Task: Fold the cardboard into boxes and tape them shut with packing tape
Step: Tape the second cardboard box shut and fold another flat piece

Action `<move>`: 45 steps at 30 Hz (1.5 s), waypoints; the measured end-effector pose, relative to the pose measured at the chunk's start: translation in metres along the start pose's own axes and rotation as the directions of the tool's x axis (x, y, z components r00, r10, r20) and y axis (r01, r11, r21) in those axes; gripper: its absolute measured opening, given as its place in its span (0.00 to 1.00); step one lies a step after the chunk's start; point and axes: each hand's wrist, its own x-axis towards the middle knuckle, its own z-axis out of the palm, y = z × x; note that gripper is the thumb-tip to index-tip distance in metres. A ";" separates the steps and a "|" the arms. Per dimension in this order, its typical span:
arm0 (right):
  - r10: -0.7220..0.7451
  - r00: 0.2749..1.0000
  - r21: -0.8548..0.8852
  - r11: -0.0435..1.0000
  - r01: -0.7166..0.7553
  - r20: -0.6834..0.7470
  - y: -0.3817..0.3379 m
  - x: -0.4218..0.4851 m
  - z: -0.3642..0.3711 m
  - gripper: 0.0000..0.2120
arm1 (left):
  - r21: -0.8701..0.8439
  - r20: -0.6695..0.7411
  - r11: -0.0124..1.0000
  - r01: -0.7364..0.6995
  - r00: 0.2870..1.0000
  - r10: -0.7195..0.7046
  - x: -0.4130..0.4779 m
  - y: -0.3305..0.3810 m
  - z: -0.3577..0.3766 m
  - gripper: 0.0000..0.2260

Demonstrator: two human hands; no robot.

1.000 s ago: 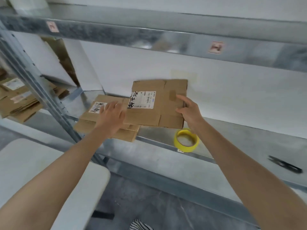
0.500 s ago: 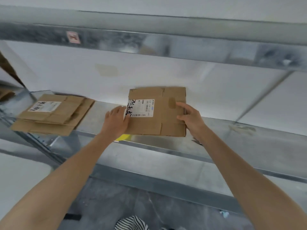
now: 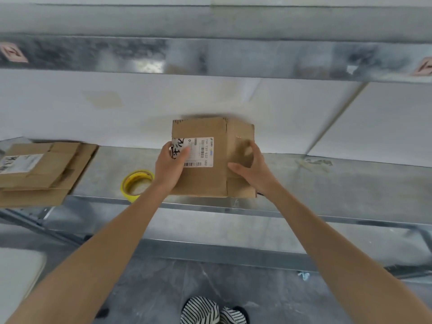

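A brown cardboard box (image 3: 205,181) with a white shipping label stands half squared up on the metal shelf (image 3: 327,183), two of its sides showing with a fold edge between them. My left hand (image 3: 171,166) grips its left edge, thumb lying on the label. My right hand (image 3: 249,167) grips the right side panel, fingers curled round it. A yellow roll of packing tape (image 3: 135,183) lies flat on the shelf just left of my left wrist. A stack of flat cardboard (image 3: 44,171) lies at the shelf's left end.
Another metal shelf beam (image 3: 210,59) runs overhead. A white wall panel (image 3: 117,113) closes the back. A white seat or table corner (image 3: 16,274) is at lower left. Striped shoes (image 3: 210,311) stand on the grey floor below.
The flat cardboard has been pushed open into a box shape between my hands. My hands moved closer together on it. The view shifted, and the tape roll now shows fully.
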 end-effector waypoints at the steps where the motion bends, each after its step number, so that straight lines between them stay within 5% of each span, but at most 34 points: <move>1: 0.006 1.000 -0.005 1.000 -0.006 -0.012 0.000 0.001 0.005 0.43 | -0.001 -0.019 1.000 -0.029 0.999 0.029 -0.002 0.000 0.000 0.18; 6: -0.037 0.999 0.061 0.997 0.037 0.005 -0.008 -0.002 0.028 0.50 | 0.000 -0.055 0.997 -0.083 0.995 0.082 -0.010 -0.004 -0.007 0.23; 15: -0.171 0.984 0.008 0.985 0.171 0.050 -0.014 -0.016 0.049 0.39 | -0.039 0.119 0.956 -0.291 0.948 0.294 -0.031 -0.027 -0.017 0.25; 27: -0.140 0.986 0.019 0.990 0.142 -0.090 -0.037 0.012 0.037 0.38 | 0.015 0.126 0.973 -0.231 0.966 0.227 -0.029 -0.026 -0.019 0.29; 36: -0.105 0.983 0.012 0.994 0.108 -0.151 -0.065 0.036 0.044 0.25 | -0.060 0.118 0.971 -0.233 0.964 0.238 -0.031 -0.019 -0.011 0.31; 45: -0.103 0.994 -0.022 0.994 0.103 -0.029 -0.060 0.026 0.030 0.27 | -0.102 0.103 0.955 -0.280 0.951 0.290 -0.021 -0.016 -0.012 0.22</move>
